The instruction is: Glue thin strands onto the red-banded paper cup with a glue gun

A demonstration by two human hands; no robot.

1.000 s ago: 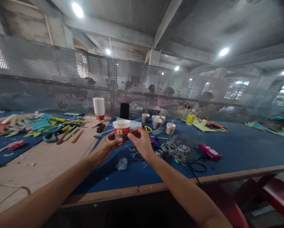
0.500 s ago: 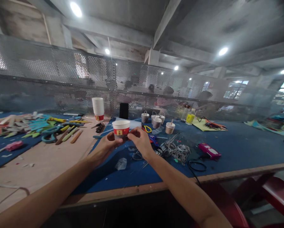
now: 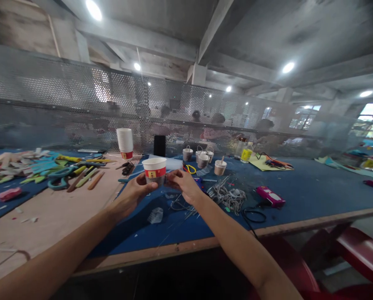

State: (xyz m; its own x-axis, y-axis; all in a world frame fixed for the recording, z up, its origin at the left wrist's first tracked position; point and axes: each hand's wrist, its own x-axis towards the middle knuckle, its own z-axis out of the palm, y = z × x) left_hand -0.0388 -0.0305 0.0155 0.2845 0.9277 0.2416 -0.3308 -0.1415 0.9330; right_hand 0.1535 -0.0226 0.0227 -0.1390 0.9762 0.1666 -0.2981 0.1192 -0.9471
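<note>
A white paper cup [image 3: 155, 168] with a red and gold band is held upright above the blue table. Its lower part looks grey and wrapped, though fine detail there is blurred. My left hand [image 3: 138, 189] grips the cup low on its left side, thumb across the front. Close by the cup's right side, the fingers of my right hand [image 3: 183, 183] are pinched together; whatever lies between them is too small to make out. Beyond my right hand lie yellow-handled scissors [image 3: 190, 168] and a blue tool [image 3: 199, 182], partly hidden. A tangle of grey cord [image 3: 232, 198] rests to the right.
Stacked paper cups [image 3: 125, 141] stand at the back left, near a black phone-like slab [image 3: 159, 146]. Several small grey cups [image 3: 203, 160] with handles sit behind. Hand tools [image 3: 80, 177] and coloured scraps lie left. A magenta device [image 3: 270, 196] with a black cable lies right.
The cup and both hands appear slightly further left, along with the whole scene as the view turns right. My right fingers have drawn a little away from the cup. My left hand keeps its grip.
</note>
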